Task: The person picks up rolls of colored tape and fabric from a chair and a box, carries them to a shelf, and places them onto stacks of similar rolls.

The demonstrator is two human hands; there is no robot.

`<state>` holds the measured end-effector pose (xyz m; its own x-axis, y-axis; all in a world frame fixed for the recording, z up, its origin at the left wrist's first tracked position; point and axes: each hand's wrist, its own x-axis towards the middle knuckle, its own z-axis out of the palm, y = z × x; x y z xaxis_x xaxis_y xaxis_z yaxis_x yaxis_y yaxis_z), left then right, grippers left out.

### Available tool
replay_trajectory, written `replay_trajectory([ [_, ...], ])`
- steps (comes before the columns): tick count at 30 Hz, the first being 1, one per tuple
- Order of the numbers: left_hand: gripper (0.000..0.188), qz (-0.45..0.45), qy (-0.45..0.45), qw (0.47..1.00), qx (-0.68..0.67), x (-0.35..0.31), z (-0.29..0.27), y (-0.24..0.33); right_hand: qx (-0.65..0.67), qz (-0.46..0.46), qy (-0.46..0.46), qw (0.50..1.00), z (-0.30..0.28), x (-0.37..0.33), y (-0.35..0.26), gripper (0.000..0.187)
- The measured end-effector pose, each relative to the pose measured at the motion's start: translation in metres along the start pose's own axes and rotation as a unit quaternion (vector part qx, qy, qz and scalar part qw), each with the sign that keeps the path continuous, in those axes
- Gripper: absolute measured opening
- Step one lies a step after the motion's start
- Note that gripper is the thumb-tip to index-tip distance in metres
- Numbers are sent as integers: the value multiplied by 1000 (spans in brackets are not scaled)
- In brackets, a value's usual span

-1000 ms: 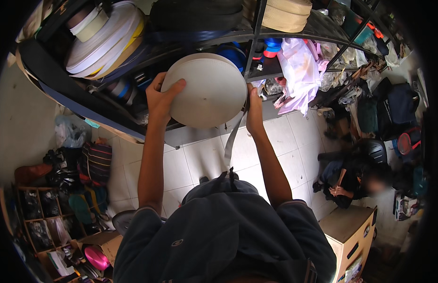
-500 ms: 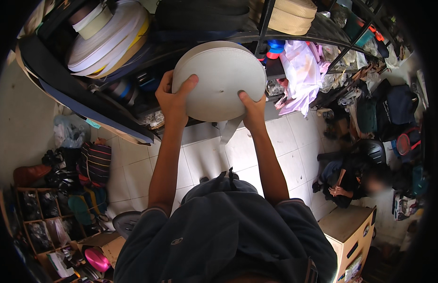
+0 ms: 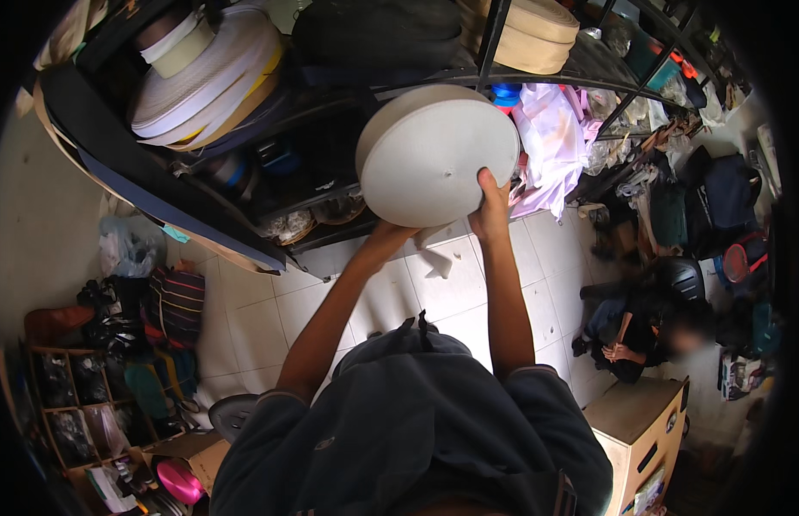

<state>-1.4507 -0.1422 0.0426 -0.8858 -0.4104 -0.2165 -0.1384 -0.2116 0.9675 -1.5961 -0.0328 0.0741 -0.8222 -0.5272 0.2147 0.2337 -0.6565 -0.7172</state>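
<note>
While both hands meet at its lower edge, we record a wide, pale grey, disc-shaped roll of flat strap (image 3: 440, 159) held up in front of a black metal shelf rack (image 3: 495, 34), one round face turned toward us. We see the right hand (image 3: 492, 206) closed on the roll's lower right rim, thumb flat on the face, fingers out of sight behind. We find the left hand (image 3: 389, 243) beneath the lower left edge; its fingers are hidden by the roll, so we cannot tell how far they are curled. We note a loose grey strap end (image 3: 435, 262) hanging below the roll, between the forearms, over the white tiled floor (image 3: 537, 249).

On the rack, left of the roll, we log a leaning stack of white and cream strap coils (image 3: 206, 82); a thick black coiled bundle (image 3: 378, 39) lies above and left of the roll, and a stack of beige strap coils (image 3: 537, 34) above and right. Just right of the roll we observe a crumpled, pale pinkish-white plastic bag (image 3: 545, 146). Farther right, we note another person in dark clothes (image 3: 627, 331), well apart from the roll.
</note>
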Motion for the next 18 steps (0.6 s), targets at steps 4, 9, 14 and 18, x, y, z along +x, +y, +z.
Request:
replay_trajectory([
  [4, 49, 16, -36, 993, 108, -33, -25, 22, -29, 29, -2, 999, -30, -10, -9, 59],
  [9, 49, 29, -111, 943, 311, -53, -43, 55, -25, 50, 17, 998, -56, -21, -7, 58],
  [14, 39, 4, -113, 904, 412, -58, -50, 89, -86, 45, 3, 995, -74, -26, -6, 57],
  [18, 27, 205, -140, 849, 467, -50, -77, 105, -122, 66, -27, 990, -72, -28, -9, 55],
])
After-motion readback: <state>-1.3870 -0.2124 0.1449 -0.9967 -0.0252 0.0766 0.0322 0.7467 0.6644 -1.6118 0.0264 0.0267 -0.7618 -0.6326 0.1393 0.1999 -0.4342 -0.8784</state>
